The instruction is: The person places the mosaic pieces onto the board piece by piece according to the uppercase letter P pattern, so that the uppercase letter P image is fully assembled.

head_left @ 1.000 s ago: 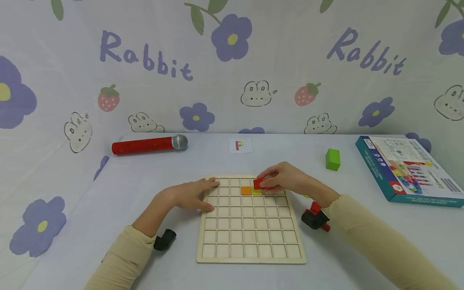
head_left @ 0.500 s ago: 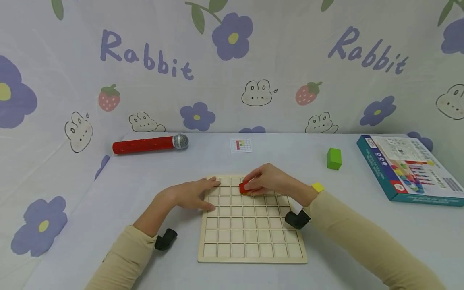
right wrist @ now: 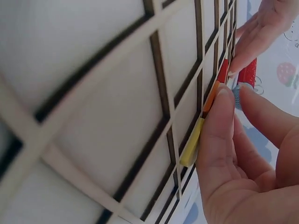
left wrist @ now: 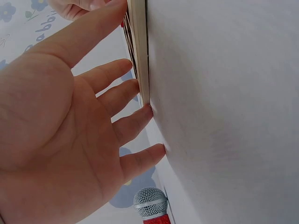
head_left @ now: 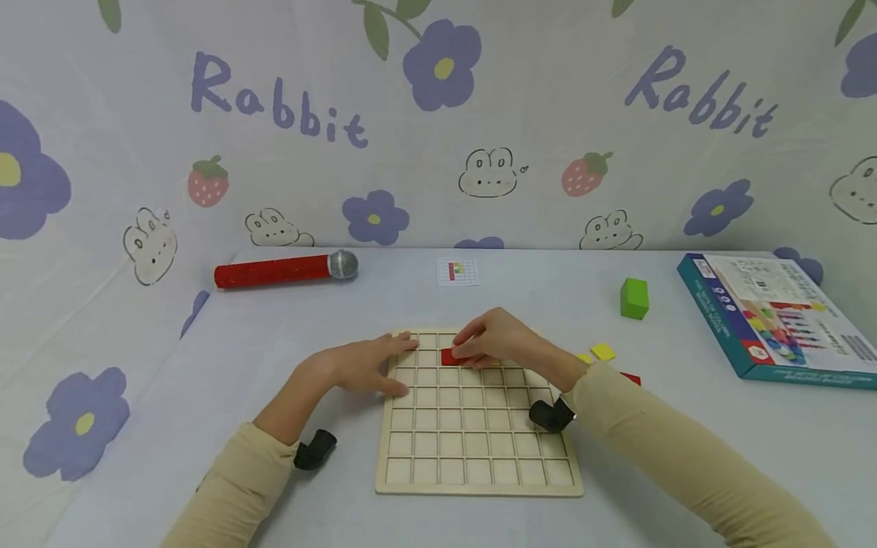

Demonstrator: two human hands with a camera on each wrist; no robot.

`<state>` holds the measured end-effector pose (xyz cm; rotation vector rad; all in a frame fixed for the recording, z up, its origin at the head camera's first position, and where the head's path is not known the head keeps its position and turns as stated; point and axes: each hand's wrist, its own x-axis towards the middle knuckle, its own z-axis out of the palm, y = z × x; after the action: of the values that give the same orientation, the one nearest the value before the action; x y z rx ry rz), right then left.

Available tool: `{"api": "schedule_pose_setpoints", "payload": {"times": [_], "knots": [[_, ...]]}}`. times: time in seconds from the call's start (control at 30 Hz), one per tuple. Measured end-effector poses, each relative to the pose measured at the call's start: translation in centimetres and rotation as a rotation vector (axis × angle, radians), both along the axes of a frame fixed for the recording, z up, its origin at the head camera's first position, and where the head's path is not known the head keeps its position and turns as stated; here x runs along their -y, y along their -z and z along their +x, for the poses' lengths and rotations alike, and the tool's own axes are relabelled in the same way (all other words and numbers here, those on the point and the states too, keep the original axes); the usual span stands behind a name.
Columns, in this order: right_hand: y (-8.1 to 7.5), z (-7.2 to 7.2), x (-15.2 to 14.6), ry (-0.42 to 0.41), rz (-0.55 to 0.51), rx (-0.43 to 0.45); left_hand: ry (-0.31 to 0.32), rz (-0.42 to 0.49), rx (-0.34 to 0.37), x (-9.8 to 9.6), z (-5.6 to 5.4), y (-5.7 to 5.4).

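Note:
A pale wooden grid board [head_left: 477, 446] lies on the table. My left hand [head_left: 359, 365] spreads its fingers at its upper left edge, and in the left wrist view fingertips touch the board's side. Over the second row, my right hand [head_left: 505, 341] has its fingertips at the red square tile [head_left: 448, 357], which lies flat in a cell. In the right wrist view, thumb and index finger stand apart with no tile between them. An orange tile [right wrist: 211, 96] and a yellow tile [right wrist: 192, 143] sit beside the red one, in the same row; the hand partly covers them in the head view.
Loose yellow tiles [head_left: 603, 352] and a red piece [head_left: 631, 378] lie by the right sleeve. Farther back are a pattern card [head_left: 457, 272], a green block [head_left: 634, 298] and a flat game box [head_left: 781, 320]. A red microphone [head_left: 281, 272] lies at the back left.
My right hand has moved left along the second row with the red tile, which now lies flat left of the orange one, the fingertips at its right side. The left hand has stayed put.

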<state>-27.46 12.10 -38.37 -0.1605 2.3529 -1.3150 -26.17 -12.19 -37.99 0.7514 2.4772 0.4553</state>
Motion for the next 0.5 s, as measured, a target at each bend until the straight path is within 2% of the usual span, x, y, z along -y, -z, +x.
{"api": "schedule_pose_setpoints", "payload": {"times": [0.33,0.5], "knots": [[-0.7,0.2,-0.1,-0.058,-0.018,-0.012,-0.003,0.021,-0.002,0.0,0.1,0.0],[-0.7,-0.3,-1.7,-0.154,-0.061,0.015,0.003,0.022,-0.002,-0.2,0.0,0.1]]}}
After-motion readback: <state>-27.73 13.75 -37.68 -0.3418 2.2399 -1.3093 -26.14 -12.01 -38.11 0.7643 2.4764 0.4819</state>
